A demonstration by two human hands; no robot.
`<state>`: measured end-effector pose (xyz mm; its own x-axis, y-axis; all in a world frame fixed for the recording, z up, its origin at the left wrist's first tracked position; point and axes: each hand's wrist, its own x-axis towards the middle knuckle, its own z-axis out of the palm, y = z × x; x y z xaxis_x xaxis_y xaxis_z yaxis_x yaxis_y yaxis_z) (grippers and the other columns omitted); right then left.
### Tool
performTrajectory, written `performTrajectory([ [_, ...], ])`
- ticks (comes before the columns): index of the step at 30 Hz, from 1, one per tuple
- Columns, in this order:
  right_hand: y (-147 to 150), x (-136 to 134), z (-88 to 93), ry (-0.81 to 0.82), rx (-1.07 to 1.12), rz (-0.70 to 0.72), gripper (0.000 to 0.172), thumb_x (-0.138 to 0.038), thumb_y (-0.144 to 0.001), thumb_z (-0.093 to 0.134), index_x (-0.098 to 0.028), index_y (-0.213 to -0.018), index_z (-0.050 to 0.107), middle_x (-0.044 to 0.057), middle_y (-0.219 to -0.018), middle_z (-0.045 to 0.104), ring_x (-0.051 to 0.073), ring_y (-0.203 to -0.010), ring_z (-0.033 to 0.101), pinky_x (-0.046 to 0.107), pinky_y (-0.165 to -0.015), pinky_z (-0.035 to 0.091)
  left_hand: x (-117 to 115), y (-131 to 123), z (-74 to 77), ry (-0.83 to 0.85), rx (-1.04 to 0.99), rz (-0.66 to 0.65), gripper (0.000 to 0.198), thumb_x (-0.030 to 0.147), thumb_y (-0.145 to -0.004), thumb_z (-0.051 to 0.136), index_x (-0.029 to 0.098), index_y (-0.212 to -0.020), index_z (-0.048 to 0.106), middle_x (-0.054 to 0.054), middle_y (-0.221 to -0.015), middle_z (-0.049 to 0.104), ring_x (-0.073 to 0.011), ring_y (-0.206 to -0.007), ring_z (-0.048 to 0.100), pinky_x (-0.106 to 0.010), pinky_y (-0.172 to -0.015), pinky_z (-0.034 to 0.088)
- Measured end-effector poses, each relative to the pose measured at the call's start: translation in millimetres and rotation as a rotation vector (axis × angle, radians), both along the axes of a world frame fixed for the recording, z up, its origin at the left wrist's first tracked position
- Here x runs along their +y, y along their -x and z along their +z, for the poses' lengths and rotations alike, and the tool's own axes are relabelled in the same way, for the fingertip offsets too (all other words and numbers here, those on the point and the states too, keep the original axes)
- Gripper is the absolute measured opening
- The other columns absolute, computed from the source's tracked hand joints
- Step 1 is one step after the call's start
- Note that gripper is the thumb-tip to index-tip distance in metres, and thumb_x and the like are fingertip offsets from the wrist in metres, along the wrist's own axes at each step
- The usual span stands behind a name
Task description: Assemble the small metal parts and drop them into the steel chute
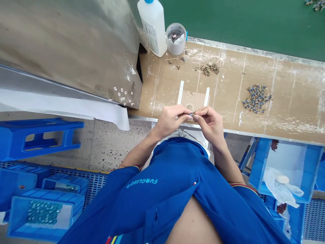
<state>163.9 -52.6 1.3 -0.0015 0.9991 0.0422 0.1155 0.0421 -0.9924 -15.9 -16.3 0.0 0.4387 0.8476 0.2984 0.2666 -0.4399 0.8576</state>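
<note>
- The left hand [169, 121] and right hand [209, 124] hold their grip tightly closed, both pinching a small metal part [193, 114] between the fingertips, just above the front edge of the surface [291, 101].
- A large heap of blue-and-brass parts [257, 98] lies to the right.
- A smaller cluster of bare brass parts [209, 69] lies farther ahead, with a few strays nearer the plastic cup [176, 44].

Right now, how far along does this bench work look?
Seemingly done: the heap of blue-and-brass parts. In hand: a small metal part, pinched between the left hand and right hand. Probably left: the loose brass pieces, though the pictures cannot confirm which pile is finished.
</note>
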Motion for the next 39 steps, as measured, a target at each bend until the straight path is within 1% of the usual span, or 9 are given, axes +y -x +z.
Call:
performTrajectory([
  [3, 0, 0, 0.0, 0.009, 0.013, -0.046, 0.033, -0.053, -0.086, 0.074, -0.022, -0.083, 0.064, 0.0, -0.08, 0.066, 0.013, -0.073, 0.063, 0.029, -0.069, 0.056, 2, -2, -1.2, 0.033, 0.01, 0.009, 0.017, 0.027, -0.096, 0.064, 0.015, -0.096, 0.076, -0.006, -0.09, 0.077, -0.0133, -0.077, 0.069, -0.024, -0.07, 0.052],
  [6, 0, -1, 0.1, -0.014, 0.018, -0.058, 0.031, -0.052, -0.087, 0.073, -0.022, -0.083, 0.064, 0.0, -0.079, 0.065, 0.013, -0.072, 0.062, 0.029, -0.069, 0.055, 2, -3, -0.7, 0.018, 0.01, -0.018, 0.017, 0.026, -0.096, 0.064, 0.014, -0.093, 0.077, -0.005, -0.086, 0.077, -0.0127, -0.074, 0.068, -0.024, -0.068, 0.051],
  [17, -7, -3, 1.5, -0.033, -0.028, 0.092, 0.029, -0.045, -0.09, 0.072, -0.022, -0.077, 0.059, -0.001, -0.073, 0.06, 0.013, -0.066, 0.055, 0.028, -0.06, 0.045, -3, -3, -1.5, -0.121, 0.05, -0.081, 0.023, 0.025, -0.099, 0.059, 0.014, -0.083, 0.071, -0.003, -0.073, 0.071, -0.0113, -0.064, 0.063, -0.023, -0.06, 0.047],
  [21, -4, -5, 0.3, -0.08, -0.043, 0.087, 0.027, -0.041, -0.092, 0.07, -0.022, -0.076, 0.058, -0.002, -0.071, 0.058, 0.012, -0.064, 0.053, 0.028, -0.059, 0.042, -3, -2, -1.4, -0.129, 0.055, -0.085, 0.021, 0.02, -0.098, 0.058, 0.014, -0.082, 0.069, -0.002, -0.07, 0.068, -0.0106, -0.061, 0.06, -0.022, -0.057, 0.044],
  [28, 0, -4, -6.3, -0.054, -0.052, 0.106, 0.031, -0.043, -0.092, 0.069, -0.022, -0.074, 0.055, -0.002, -0.069, 0.056, 0.013, -0.064, 0.051, 0.029, -0.062, 0.042, -4, 1, -5.3, -0.068, 0.125, -0.091, 0.026, 0.023, -0.1, 0.054, 0.015, -0.081, 0.07, -0.002, -0.068, 0.067, -0.0121, -0.06, 0.06, -0.024, -0.059, 0.047],
  [32, 3, -5, -12.9, 0.024, -0.038, 0.114, 0.031, -0.048, -0.091, 0.068, -0.021, -0.076, 0.06, 0.0, -0.073, 0.063, 0.014, -0.067, 0.056, 0.03, -0.066, 0.047, -8, 3, -3.3, 0.099, 0.229, -0.071, 0.018, 0.027, -0.097, 0.061, 0.015, -0.092, 0.073, -0.005, -0.083, 0.075, -0.0152, -0.072, 0.068, -0.027, -0.07, 0.054],
  [33, 0, -5, -17.0, 0.046, -0.048, 0.088, 0.03, -0.048, -0.09, 0.069, -0.021, -0.078, 0.062, 0.001, -0.075, 0.065, 0.014, -0.069, 0.059, 0.03, -0.067, 0.049, -10, 7, -0.8, 0.165, 0.264, -0.056, 0.018, 0.03, -0.094, 0.066, 0.015, -0.101, 0.073, -0.007, -0.091, 0.077, -0.016, -0.074, 0.07, -0.028, -0.071, 0.056],
  [36, -30, -2, -37.1, 0.055, -0.128, -0.159, 0.023, -0.044, -0.087, 0.071, -0.022, -0.082, 0.066, 0.002, -0.08, 0.069, 0.016, -0.075, 0.064, 0.032, -0.073, 0.053, -16, 42, 14.1, 0.356, 0.321, -0.027, 0.051, 0.044, -0.084, 0.077, 0.017, -0.127, 0.066, -0.011, -0.109, 0.077, -0.0174, -0.076, 0.073, -0.028, -0.067, 0.059],
  [39, -89, 6, -64.9, 0.009, -0.281, -0.569, 0.021, -0.041, -0.083, 0.07, -0.021, -0.082, 0.066, 0.003, -0.079, 0.069, 0.018, -0.076, 0.066, 0.035, -0.076, 0.054, -21, 103, 35.2, 0.494, 0.328, -0.056, 0.042, 0.051, -0.084, 0.073, 0.023, -0.115, 0.073, -0.004, -0.095, 0.079, -0.0179, -0.075, 0.074, -0.026, -0.06, 0.058],
])
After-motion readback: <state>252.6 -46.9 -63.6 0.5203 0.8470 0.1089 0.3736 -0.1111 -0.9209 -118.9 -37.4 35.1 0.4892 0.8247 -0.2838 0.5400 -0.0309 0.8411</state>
